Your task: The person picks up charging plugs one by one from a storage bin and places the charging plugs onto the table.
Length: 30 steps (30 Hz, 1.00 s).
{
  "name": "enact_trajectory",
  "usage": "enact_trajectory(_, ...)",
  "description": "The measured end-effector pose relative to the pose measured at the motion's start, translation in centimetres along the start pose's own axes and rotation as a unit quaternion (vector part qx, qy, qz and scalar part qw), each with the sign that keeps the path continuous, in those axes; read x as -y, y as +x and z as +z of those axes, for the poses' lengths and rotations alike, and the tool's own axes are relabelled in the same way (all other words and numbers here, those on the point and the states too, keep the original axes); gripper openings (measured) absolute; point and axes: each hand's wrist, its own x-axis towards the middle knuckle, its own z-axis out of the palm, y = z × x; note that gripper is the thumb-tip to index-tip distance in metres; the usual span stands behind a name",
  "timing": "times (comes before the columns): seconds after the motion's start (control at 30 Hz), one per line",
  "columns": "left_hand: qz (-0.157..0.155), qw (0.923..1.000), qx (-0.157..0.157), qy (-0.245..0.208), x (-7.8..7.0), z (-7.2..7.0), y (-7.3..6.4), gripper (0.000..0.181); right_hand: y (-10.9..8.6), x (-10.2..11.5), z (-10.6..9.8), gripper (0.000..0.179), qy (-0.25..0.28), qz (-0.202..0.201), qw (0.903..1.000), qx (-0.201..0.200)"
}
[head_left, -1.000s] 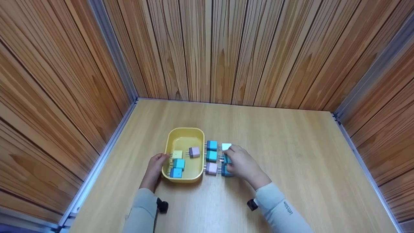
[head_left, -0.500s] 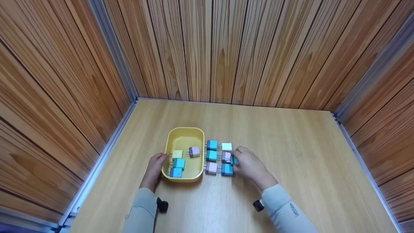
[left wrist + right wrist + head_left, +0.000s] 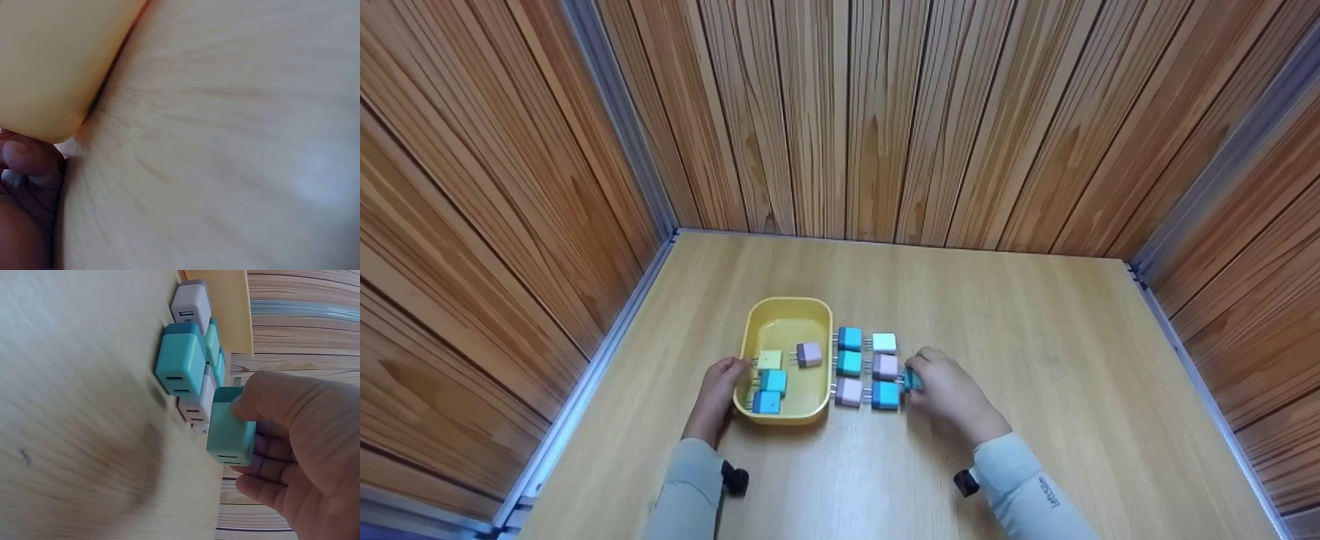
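Note:
My right hand [image 3: 951, 391] pinches a teal USB wall charger [image 3: 229, 436] between thumb and fingers, prongs pointing left in the head view. It is just right of two columns of chargers on the table. The nearer column has a white charger [image 3: 883, 343], a purple charger [image 3: 885, 367] and a blue charger [image 3: 886, 395]. Beside the tray stand a blue charger [image 3: 850, 338], a teal charger [image 3: 849, 364] and a pink charger [image 3: 848, 392]. My left hand [image 3: 715, 397] holds the left rim of a yellow plastic tray [image 3: 810, 394].
Inside the tray lie a purple charger [image 3: 808, 354], a pale yellow charger [image 3: 769, 360], a teal charger [image 3: 772, 382] and a blue charger [image 3: 766, 403]. Wood-plank walls [image 3: 877, 135] enclose the wooden table [image 3: 1035, 337] at the back and both sides.
The right hand has drawn the teal charger rightward, away from the second column, uncovering the purple and blue chargers there. The left hand and tray hold their place.

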Motion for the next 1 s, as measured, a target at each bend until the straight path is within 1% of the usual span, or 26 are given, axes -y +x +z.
enact_trajectory(0.27,0.001,1.0000,0.002,0.003,0.1,0.0,0.1,0.039,-0.5,-0.9,0.7,0.047,-0.001,0.017,0.9998,0.007)
enact_trajectory(0.47,0.005,1.0000,0.001,0.004,0.2,-0.1,0.0,0.039,-0.8,-1.1,1.1,0.045,0.007,0.022,0.9995,0.020)
enact_trajectory(0.63,0.002,1.0000,0.006,0.005,0.3,-0.1,-0.1,0.040,-0.9,-1.1,1.4,0.044,0.010,0.031,0.9991,0.029)
enact_trajectory(0.73,0.000,1.0000,0.006,0.006,0.3,-0.1,-0.2,0.041,-0.9,-1.1,1.7,0.042,0.013,0.029,0.9990,0.032)
enact_trajectory(0.87,0.010,1.0000,0.002,-0.001,0.2,-0.1,-0.2,0.041,-0.9,-1.2,2.0,0.040,0.012,0.015,0.9995,0.024)
enact_trajectory(1.0,0.014,0.9999,-0.002,-0.004,0.1,0.0,-0.3,0.040,-0.9,-1.3,2.3,0.040,0.016,0.019,0.9994,0.023)
